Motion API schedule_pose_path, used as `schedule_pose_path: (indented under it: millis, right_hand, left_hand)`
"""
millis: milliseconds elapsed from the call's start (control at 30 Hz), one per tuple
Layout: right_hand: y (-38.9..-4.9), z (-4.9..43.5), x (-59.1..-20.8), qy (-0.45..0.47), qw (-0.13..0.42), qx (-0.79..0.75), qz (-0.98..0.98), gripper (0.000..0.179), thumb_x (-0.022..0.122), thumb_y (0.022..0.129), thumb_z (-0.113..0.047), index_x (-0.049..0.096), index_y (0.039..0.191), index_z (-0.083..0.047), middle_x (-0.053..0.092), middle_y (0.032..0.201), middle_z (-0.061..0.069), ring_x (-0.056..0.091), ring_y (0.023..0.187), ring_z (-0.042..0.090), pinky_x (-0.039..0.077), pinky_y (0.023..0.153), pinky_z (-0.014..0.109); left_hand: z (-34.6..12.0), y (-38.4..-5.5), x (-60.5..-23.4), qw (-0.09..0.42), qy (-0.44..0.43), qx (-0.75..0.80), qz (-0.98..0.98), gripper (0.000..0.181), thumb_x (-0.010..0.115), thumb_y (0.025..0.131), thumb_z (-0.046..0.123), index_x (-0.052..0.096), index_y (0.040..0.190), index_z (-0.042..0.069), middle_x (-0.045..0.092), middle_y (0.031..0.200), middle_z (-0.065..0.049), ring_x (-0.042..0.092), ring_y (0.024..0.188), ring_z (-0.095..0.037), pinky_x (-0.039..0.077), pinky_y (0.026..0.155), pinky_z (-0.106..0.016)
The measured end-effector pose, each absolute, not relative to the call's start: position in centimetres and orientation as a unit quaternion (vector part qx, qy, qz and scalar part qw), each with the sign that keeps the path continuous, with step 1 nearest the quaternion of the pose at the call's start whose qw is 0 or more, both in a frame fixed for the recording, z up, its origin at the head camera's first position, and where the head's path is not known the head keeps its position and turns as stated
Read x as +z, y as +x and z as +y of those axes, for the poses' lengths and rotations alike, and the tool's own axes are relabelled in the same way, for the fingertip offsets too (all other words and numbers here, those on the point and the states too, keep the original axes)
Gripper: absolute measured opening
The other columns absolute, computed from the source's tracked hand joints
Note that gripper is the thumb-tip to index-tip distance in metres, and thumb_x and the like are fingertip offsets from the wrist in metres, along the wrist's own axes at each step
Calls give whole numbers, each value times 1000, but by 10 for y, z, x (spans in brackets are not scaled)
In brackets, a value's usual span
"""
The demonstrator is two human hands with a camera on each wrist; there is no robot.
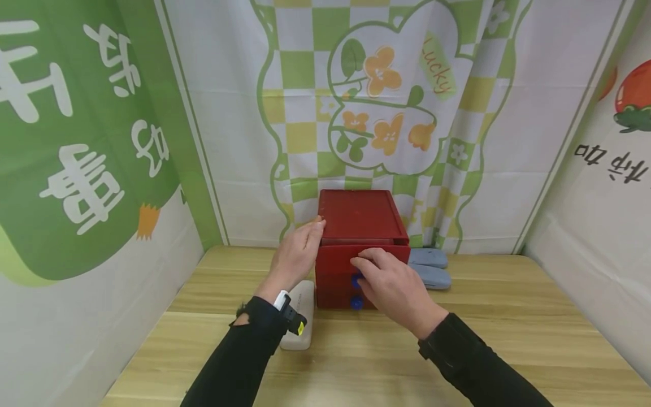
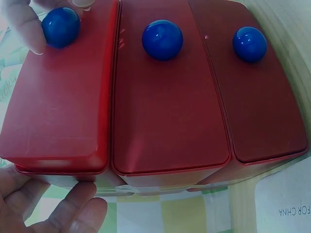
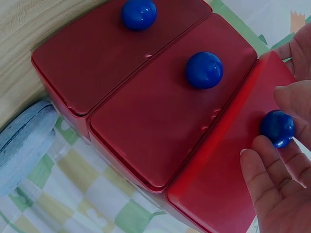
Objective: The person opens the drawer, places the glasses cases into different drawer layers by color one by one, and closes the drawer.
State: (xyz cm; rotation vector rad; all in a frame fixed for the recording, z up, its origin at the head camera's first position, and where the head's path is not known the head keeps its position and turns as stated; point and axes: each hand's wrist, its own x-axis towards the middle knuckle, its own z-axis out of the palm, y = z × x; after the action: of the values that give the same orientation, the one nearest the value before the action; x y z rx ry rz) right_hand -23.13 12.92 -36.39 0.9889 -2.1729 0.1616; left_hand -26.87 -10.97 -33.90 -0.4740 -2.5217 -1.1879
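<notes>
Red drawer box (image 1: 356,215) sits on the worktop (image 1: 356,367). Its top drawer (image 3: 218,179) sticks out just a little. The middle drawer (image 2: 170,111) and bottom drawer (image 2: 262,107) look all the way in. The right hand (image 1: 394,285) has its grip pinched around the top blue knob (image 3: 278,128). The left hand (image 1: 297,251) touches the side, its grip loose, fingers not squeezing. I think the top drawer is only partway, so some moving is left, but I can't tell if that's in or out.
</notes>
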Motion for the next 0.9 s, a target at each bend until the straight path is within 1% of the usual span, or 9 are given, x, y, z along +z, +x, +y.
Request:
schedule_pose_path:
  millis: [200,367,600,900]
  right_hand:
    - [-234,129,-365,382,358,65,-850,48,88,84,-19,71,128,-9,67,124,10,69,107,24,63,87,37]
    - [-238,129,-366,377,354,63,-854,50,87,85,-19,69,130,-8,66,126,11,69,108,24,63,87,37]
    - [-242,128,-366,371,354,62,-856,47,85,87,-19,69,130,-8,66,126,11,68,108,24,63,87,38]
    - [-246,126,-367,367,348,72,-860,50,86,87,-19,67,133,-7,64,128,12,67,110,25,63,90,38]
  left_hand:
    - [-109,-269,-339,154,-161,-413,-883,61,31,112,52,51,156,15,45,163,2,43,151,-22,37,123,-48]
    - [-109,-269,-339,154,-160,-411,-884,61,31,112,52,51,156,14,45,163,1,42,151,-23,37,123,-48]
    - [-110,-270,-339,157,-165,-409,-884,61,31,112,51,51,156,13,45,163,0,42,152,-23,37,123,-48]
    - [-110,-269,-339,158,-167,-407,-884,60,31,112,49,51,156,13,46,163,-1,42,151,-24,37,122,-48]
